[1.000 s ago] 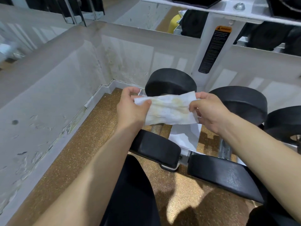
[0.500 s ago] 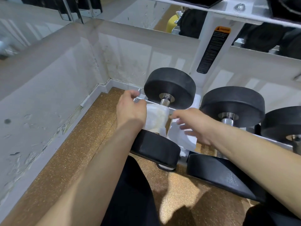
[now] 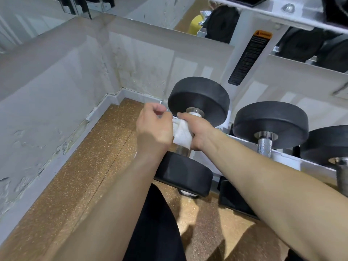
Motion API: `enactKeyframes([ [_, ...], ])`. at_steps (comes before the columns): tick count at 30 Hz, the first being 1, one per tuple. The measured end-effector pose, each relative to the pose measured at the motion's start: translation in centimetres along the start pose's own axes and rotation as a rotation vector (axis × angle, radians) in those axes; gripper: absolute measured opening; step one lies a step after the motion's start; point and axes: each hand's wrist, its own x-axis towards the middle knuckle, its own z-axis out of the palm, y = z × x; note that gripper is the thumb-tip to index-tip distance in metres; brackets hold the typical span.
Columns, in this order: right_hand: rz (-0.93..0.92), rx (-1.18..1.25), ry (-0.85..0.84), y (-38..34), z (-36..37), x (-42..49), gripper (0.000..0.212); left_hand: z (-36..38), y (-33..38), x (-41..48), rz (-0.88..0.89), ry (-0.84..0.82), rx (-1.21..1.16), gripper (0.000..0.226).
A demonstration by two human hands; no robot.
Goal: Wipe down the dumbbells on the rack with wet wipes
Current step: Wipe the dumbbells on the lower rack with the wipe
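Note:
The leftmost black dumbbell (image 3: pixel 199 98) lies on the white rack (image 3: pixel 282 155), its steel handle running toward me. A white wet wipe (image 3: pixel 181 135) is wrapped round that handle. My right hand (image 3: pixel 197 131) grips the wipe and the handle from the right side. My left hand (image 3: pixel 153 129) sits against the wipe's left edge with fingers curled; whether it pinches the wipe is hidden. A second dumbbell (image 3: pixel 271 119) lies to the right, and part of a third (image 3: pixel 327 144) shows at the frame's edge.
A cracked white wall (image 3: pixel 56 110) closes off the left side and meets a mirror wall at the corner. The floor (image 3: pixel 84 176) is speckled brown rubber. An upper rack shelf (image 3: pixel 273 10) hangs overhead, its post carrying a black warning label (image 3: pixel 248 57). My dark-clothed knee (image 3: pixel 156 228) is below.
The wipe, stretched flat between both hands a second ago, is now wrapped round the first dumbbell's handle. My right hand closed over it.

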Motion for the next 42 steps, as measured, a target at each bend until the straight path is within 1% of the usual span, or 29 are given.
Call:
enactKeyframes([
  [1, -0.007, 0.029, 0.013, -0.3, 0.0, 0.2, 0.047, -0.1, 0.0, -0.1, -0.001, -0.003, -0.005, 0.016],
  [3, -0.015, 0.055, 0.013, -0.5, -0.3, 0.4, 0.041, -0.2, -0.1, -0.2, -0.001, -0.006, -0.022, 0.014],
  [5, -0.03, 0.066, -0.026, 0.4, -0.6, 0.7, 0.045, -0.1, -0.1, 0.0, 0.004, -0.001, -0.035, 0.012],
  [7, -0.015, -0.003, -0.081, 2.1, -0.8, 0.5, 0.053, -0.1, -0.1, 0.1, 0.01, -0.008, -0.037, 0.012],
  [9, 0.005, -0.098, -0.102, 3.5, -1.3, 0.0, 0.046, -0.1, -0.2, 0.2, 0.028, -0.02, -0.045, 0.011],
  [11, 0.04, -0.195, -0.104, 4.0, -2.0, -0.5, 0.055, -0.1, -0.4, 0.1, 0.05, -0.031, -0.051, 0.011],
  [12, 0.052, -0.232, -0.145, 4.0, -2.2, -0.8, 0.056, -0.2, -0.4, 0.0, 0.058, -0.032, -0.053, 0.011],
  [14, 0.064, -0.254, -0.189, 3.0, -2.2, -0.8, 0.038, -0.1, -0.3, 0.0, 0.062, -0.041, -0.063, 0.013],
  [15, 0.041, -0.228, -0.172, 2.3, -2.1, -0.6, 0.033, -0.1, -0.2, 0.0, 0.059, -0.046, -0.07, 0.013],
  [16, 0.005, -0.203, -0.125, 1.6, -1.9, -0.2, 0.037, -0.1, -0.1, 0.0, 0.056, -0.045, -0.072, 0.011],
  [18, -0.074, -0.075, -0.018, 0.3, -1.5, 0.7, 0.048, -0.1, -0.2, 0.0, 0.051, -0.044, -0.065, 0.008],
  [19, -0.09, -0.028, 0.014, -0.2, -1.3, 0.8, 0.05, -0.1, -0.2, -0.1, 0.055, -0.049, -0.061, 0.008],
  [22, -0.094, 0.013, 0.015, 0.3, -0.9, 1.3, 0.053, -0.1, -0.2, -0.1, 0.068, -0.066, -0.072, 0.011],
  [24, -0.095, -0.045, -0.012, 1.7, -1.1, 0.7, 0.054, -0.1, -0.1, 0.0, 0.067, -0.069, -0.077, 0.013],
  [26, -0.056, -0.191, -0.083, 3.1, -1.9, -0.5, 0.058, -0.1, -0.1, 0.0, 0.067, -0.072, -0.06, 0.012],
  [29, 0.049, -0.372, -0.209, 4.0, -3.3, -2.4, 0.079, 0.0, -0.3, 0.2, 0.077, -0.067, -0.025, 0.01],
  [30, 0.066, -0.428, -0.235, 4.0, -3.5, -3.0, 0.079, 0.1, -0.4, 0.2, 0.072, -0.065, -0.014, 0.01],
  [31, 0.049, -0.493, -0.226, 3.8, -3.6, -3.4, 0.072, 0.1, -0.3, 0.2, 0.065, -0.059, -0.004, 0.009],
  [33, -0.009, -0.608, -0.136, 3.2, -3.7, -4.7, 0.047, 0.0, -0.2, 0.1, 0.047, -0.05, 0.007, 0.008],
  [35, -0.045, -0.567, -0.045, 2.9, -4.8, -5.9, 0.032, 0.0, -0.1, -0.1, 0.036, -0.061, 0.018, 0.01],
  [37, -0.131, -0.48, -0.003, 2.6, -6.5, -7.3, 0.034, 0.3, 0.2, -0.1, 0.03, -0.114, 0.059, 0.015],
  [38, -0.187, -0.436, -0.003, 2.3, -7.3, -8.4, 0.035, 0.4, 0.4, -0.1, 0.024, -0.159, 0.101, 0.017],
  [40, -0.273, -0.318, -0.039, 1.7, -9.3, -10.8, 0.028, 0.5, 1.0, -0.4, 0.033, -0.253, 0.17, 0.019],
  [42, -0.326, -0.22, -0.096, 0.7, -11.2, -13.4, 0.024, 0.2, 1.6, -1.3, 0.157, -0.38, 0.164, 0.019],
])
